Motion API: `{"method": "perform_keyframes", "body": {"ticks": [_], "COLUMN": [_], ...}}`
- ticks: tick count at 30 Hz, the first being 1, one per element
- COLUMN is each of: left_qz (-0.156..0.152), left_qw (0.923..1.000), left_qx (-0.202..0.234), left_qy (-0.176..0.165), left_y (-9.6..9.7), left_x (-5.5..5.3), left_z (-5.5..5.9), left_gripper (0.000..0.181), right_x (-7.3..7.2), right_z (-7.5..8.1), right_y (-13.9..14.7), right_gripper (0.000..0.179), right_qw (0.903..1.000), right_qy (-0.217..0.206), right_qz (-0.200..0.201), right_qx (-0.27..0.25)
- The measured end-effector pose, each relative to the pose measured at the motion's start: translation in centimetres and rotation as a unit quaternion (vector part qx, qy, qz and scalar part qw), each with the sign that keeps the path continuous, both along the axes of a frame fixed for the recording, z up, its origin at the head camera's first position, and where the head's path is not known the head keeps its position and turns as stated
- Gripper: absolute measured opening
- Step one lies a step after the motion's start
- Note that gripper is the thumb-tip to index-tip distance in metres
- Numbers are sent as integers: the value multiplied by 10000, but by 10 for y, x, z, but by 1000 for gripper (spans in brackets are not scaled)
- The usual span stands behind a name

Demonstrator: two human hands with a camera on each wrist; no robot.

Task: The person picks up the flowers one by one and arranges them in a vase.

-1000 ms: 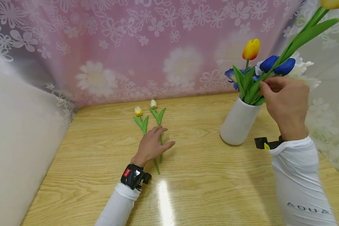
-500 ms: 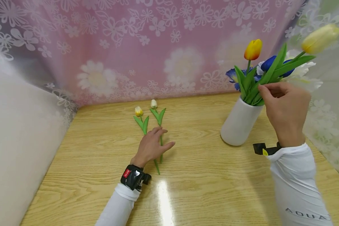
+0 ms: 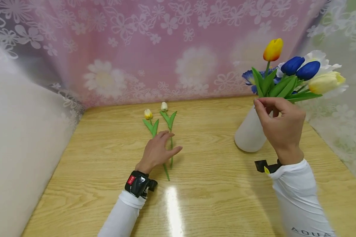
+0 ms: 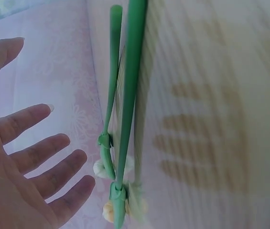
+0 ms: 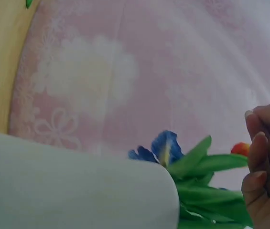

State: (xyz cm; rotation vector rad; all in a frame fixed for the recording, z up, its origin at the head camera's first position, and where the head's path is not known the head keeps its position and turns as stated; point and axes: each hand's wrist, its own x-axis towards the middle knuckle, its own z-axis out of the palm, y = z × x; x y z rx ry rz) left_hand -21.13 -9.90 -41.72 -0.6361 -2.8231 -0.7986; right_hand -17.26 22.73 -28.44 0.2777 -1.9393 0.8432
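A white vase [image 3: 249, 135] leans at a slant in the head view, holding several artificial flowers. Among them are a pale yellow tulip [image 3: 326, 83], tipped to the right, two blue tulips [image 3: 308, 70] and a yellow-orange tulip [image 3: 273, 50]. My right hand [image 3: 284, 123] is in front of the vase's mouth, fingers loosely bent with thumb and index tips close together. Nothing shows between those fingertips [image 5: 258, 143] in the right wrist view. Fingers spread, my left hand [image 3: 158, 149] hovers over the stems of a white tulip [image 3: 164, 106] and a yellow-white tulip [image 3: 148, 114], gripping neither.
The wooden table [image 3: 207, 184] ends at a pink flowered curtain [image 3: 154, 65] behind. A pale wall [image 3: 20, 131] borders the left side, and a light patterned curtain [image 3: 344, 131] hangs at the right. Blue and white blossoms [image 3: 320, 61] fill the back of the bouquet.
The pale yellow tulip has come down into the bouquet and tipped right. My right hand has let go of it and moved down and left. My left hand stays over the two stems.
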Motion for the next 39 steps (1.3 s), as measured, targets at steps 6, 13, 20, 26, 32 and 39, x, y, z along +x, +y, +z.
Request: {"method": "perform_keyframes", "body": {"ticks": [6,13,20,26,32,39], "left_qz": [163,333,495,634,780,915], "left_qw": [9998,9992,9986,9978,9967,9956], "left_qx": [34,16,-58,-46,-82,-54], "left_qy": [-131,-223,-184,-172,-208,-209], "left_y": [-9,-18,-30,-38,-46,-56], "left_x": [2,5,10,13,16,19], "left_z": [1,2,3,4,2,0], "left_gripper": [62,61,62,61,63,61], "right_x": [-13,-32,-48,-59,-68,-74], "right_z": [-22,-56,-83,-102,-120,-134], "right_y": [-15,-33,-58,-80,-99,-125], "right_gripper": [10,7,16,21,27,27], "right_qw": [9964,9829,9518,9114,8850,8540], "right_qy": [-235,-1133,-2511,-3572,-4202,-4736], "right_qz": [780,1393,1684,1984,1920,2006], "right_qx": [250,420,514,493,574,785]}}
